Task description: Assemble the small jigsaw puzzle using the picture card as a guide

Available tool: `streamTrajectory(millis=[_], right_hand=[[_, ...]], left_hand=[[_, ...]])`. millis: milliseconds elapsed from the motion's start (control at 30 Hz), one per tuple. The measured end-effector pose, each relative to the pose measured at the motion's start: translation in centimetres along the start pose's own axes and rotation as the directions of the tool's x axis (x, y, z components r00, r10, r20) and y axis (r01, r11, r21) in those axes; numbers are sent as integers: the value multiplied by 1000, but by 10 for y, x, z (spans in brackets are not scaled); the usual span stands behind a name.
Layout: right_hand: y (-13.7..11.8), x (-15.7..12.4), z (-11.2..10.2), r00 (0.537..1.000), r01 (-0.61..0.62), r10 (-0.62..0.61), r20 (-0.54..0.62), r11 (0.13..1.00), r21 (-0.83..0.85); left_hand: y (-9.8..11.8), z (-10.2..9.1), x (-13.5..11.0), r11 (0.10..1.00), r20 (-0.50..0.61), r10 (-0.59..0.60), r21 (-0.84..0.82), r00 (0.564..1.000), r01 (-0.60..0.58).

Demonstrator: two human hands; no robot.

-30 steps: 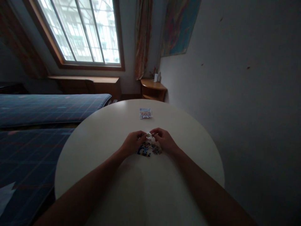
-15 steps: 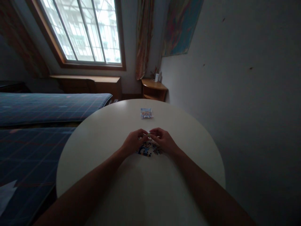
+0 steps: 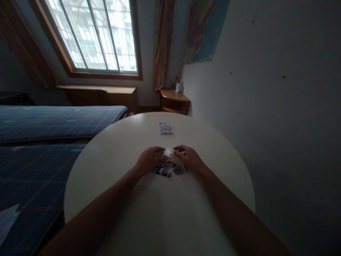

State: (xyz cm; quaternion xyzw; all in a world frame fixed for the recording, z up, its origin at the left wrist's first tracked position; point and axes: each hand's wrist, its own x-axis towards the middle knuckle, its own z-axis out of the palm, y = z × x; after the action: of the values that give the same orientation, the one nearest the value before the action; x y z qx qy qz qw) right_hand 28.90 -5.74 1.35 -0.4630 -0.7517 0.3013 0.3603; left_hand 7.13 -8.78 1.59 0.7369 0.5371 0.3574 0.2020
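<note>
A pile of small colourful jigsaw pieces [image 3: 168, 166] lies in the middle of a round white table [image 3: 133, 142]. My left hand [image 3: 147, 160] rests at the pile's left side with its fingers curled and pinched together. My right hand [image 3: 189, 158] sits at the pile's right side, fingers also pinched. What each pinch holds is too small and dark to name. A small gap separates the two sets of fingertips above the pile. A small printed picture card [image 3: 165, 128] lies farther back on the table.
A wall [image 3: 266, 89] runs close along the table's right side. A bed with a blue checked cover [image 3: 39, 142] stands to the left. A wooden corner shelf [image 3: 174, 100] and a barred window [image 3: 98, 35] are at the back.
My two hands were pinching together at one point over the pile; they have drawn a little apart, the left going left and the right going right.
</note>
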Motion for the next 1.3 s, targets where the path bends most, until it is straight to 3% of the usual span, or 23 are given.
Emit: streamTrajectory(millis=[100, 167, 300, 500, 667, 900, 1300], right_hand=[[2, -3, -7, 989, 124, -107, 107, 978, -167], [2, -5, -7, 969, 201, -154, 194, 946, -253], [-2, -8, -3, 953, 238, -177, 246, 939, -249], [-10, -8, 1, 983, 99, -92, 160, 995, -32], [-12, -6, -2, 998, 38, -40, 48, 999, 37], [-14, -4, 0, 997, 4, -19, 70, 977, 213], [-8, -4, 4, 999, 22, -24, 29, 997, 77]], left_hand=[[-5, -7, -2, 996, 29, 41, 75, 999, -43], [-8, -13, -4, 987, 115, 105, 112, 988, -118], [-10, -18, -5, 959, 259, 207, 140, 944, -249], [-4, -15, -1, 977, 199, 179, 83, 963, -198], [-1, -13, 0, 991, 131, 134, -7, 982, -135], [-2, -6, 1, 989, 69, 118, -101, 991, -111], [-3, 0, 1, 983, 45, 95, -159, 994, -87]])
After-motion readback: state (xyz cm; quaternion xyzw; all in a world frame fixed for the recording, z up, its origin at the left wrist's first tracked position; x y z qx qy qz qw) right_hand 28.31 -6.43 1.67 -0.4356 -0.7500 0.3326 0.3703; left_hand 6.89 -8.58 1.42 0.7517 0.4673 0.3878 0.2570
